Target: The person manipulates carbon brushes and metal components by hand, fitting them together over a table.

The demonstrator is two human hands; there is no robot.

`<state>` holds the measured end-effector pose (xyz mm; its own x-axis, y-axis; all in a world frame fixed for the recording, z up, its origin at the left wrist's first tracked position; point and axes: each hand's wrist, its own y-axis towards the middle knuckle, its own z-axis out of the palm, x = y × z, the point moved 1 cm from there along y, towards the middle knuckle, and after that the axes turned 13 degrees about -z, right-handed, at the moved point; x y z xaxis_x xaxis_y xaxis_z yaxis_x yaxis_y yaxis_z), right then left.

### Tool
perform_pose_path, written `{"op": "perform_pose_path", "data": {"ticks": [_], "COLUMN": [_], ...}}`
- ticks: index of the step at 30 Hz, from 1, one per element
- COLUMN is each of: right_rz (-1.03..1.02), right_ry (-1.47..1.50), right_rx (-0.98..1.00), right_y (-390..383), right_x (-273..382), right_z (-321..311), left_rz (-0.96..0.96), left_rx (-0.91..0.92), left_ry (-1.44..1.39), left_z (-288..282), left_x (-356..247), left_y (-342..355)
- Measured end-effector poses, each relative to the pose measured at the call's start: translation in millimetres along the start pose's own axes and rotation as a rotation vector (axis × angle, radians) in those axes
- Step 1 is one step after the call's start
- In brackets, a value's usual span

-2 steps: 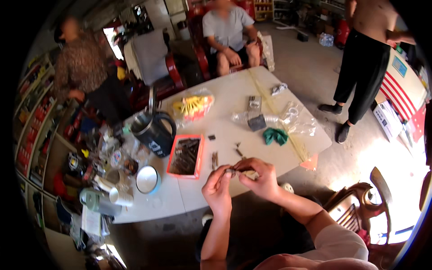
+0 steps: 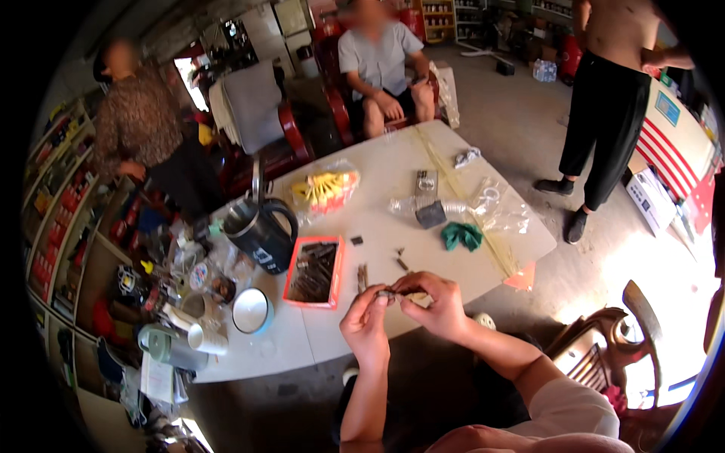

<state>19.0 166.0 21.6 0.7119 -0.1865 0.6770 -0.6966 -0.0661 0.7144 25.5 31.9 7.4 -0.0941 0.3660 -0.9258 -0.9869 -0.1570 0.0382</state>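
My left hand and my right hand meet above the table's near edge, fingertips pinched. Between them is a small dark piece, too small and too covered by fingers to name. Just to the left stands an orange-red open box filled with dark slim pieces. A few similar brown strips lie on the table beyond my left hand. Past my right hand lies a short dark piece, with a smaller bit beside it. A small black square rests near the box.
A dark kettle, white mug, paper cups and a grey-green bottle crowd the left. Farther back are a yellow packet, black block and green cloth. Three people are around the table; a wooden chair stands right.
The view has shifted slightly, so the table and box sit a little lower. My fingers have moved slightly around the small piece and both hands stay together.
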Motion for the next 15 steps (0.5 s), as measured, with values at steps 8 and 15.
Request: {"op": "perform_pose_path", "data": {"ticks": [8,15], "right_rz": [-0.053,-0.05], "right_ry": [-0.017,0.028], "right_rx": [0.003,-0.038], "right_y": [0.9,-0.6], "right_x": [1.4,5.8], "right_z": [-0.8,-0.7], "left_rz": [0.089,0.112], "left_rx": [0.017,0.062], "left_ry": [0.061,0.075], "left_z": [4.1,3.3], "left_x": [-3.0,-6.5], "left_y": [-3.4,-8.2]}}
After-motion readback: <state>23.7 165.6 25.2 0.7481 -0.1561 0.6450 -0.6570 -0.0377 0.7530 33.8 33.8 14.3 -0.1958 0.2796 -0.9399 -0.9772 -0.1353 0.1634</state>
